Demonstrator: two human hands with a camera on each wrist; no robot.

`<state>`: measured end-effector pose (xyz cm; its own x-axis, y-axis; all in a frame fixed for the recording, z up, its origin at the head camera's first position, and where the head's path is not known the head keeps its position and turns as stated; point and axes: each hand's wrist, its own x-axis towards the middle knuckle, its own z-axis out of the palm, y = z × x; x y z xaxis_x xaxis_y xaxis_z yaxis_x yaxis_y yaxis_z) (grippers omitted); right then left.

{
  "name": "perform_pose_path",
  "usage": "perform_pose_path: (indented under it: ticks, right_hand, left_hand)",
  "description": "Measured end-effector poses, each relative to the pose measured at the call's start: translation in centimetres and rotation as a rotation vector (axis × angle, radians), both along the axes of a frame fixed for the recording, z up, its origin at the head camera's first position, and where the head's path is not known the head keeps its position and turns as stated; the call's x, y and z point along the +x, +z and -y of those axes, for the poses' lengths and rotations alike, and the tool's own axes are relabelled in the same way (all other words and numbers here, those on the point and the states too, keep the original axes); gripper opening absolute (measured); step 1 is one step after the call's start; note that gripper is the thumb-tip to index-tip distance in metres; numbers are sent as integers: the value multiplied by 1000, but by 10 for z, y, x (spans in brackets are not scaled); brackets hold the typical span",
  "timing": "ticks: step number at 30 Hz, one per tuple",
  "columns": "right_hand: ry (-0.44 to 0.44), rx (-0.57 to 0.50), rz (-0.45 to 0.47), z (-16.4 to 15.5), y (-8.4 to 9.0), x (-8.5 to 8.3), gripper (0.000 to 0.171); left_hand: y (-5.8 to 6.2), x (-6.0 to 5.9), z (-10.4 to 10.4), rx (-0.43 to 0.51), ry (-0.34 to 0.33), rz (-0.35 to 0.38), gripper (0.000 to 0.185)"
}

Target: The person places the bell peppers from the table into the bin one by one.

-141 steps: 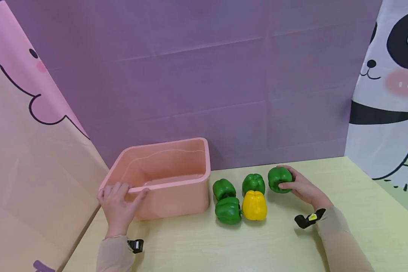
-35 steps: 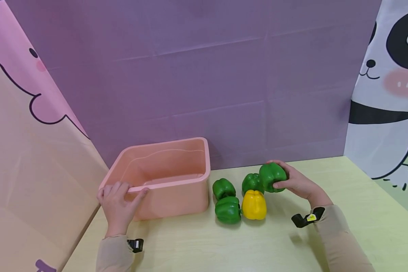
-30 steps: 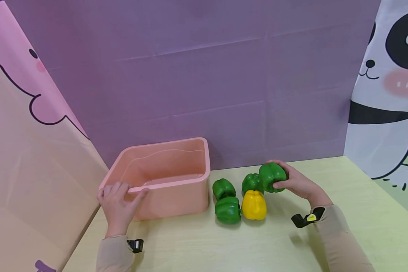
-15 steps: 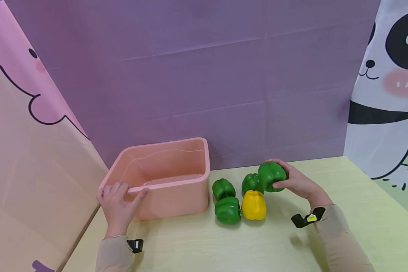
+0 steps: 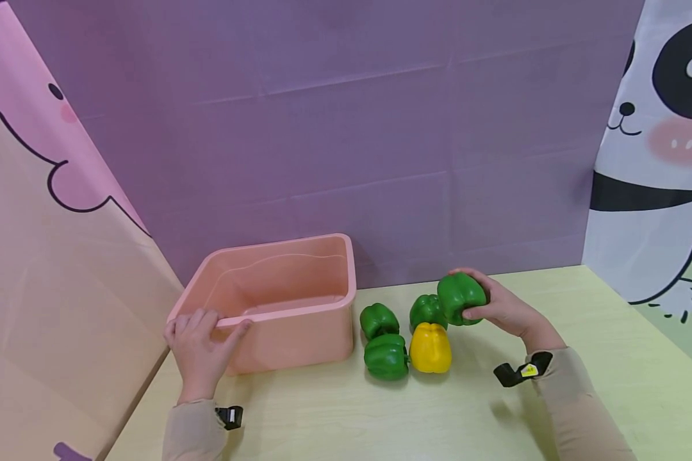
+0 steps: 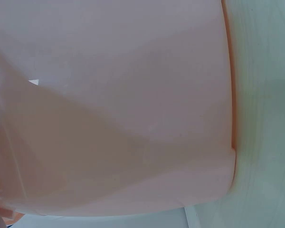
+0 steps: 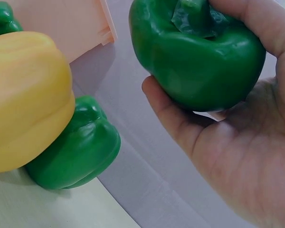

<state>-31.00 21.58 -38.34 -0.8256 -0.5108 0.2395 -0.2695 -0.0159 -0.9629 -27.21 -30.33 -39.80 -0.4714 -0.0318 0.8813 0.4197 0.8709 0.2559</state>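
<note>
My right hand [image 5: 498, 307] grips a green bell pepper [image 5: 461, 298] lifted a little above the yellow table [image 5: 582, 358]; the right wrist view shows the same green pepper [image 7: 197, 57] wrapped by fingers and thumb. Below and left of it lie a yellow pepper [image 5: 430, 347], a green pepper [image 5: 427, 310] behind it, and two more green peppers [image 5: 378, 319] [image 5: 387, 356]. My left hand [image 5: 198, 346] holds the near left rim of the pink tub [image 5: 323, 304], thumb over the edge. The tub's wall [image 6: 123, 109] fills the left wrist view.
Purple backdrop stands behind the table. A pink cartoon panel [image 5: 46, 256] closes the left side and a panda panel [image 5: 657, 160] the right. The tub holds nothing visible inside.
Since 4.7 s ago my right hand has lifted the green pepper off the table and carried it slightly left, over the other peppers. In the last second hardly anything moved. Left hand unchanged.
</note>
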Motion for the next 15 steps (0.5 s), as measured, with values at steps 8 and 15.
perform_pose_path:
  ticks: [8,15]
  right_hand:
    - [11,-7,-8,2,4,4,62]
    - [11,0,-9,3,4,4,62]
  left_hand:
    - [0,1,-1,-3,-3,-18,57]
    - [0,2,0,0,-3,-22,59]
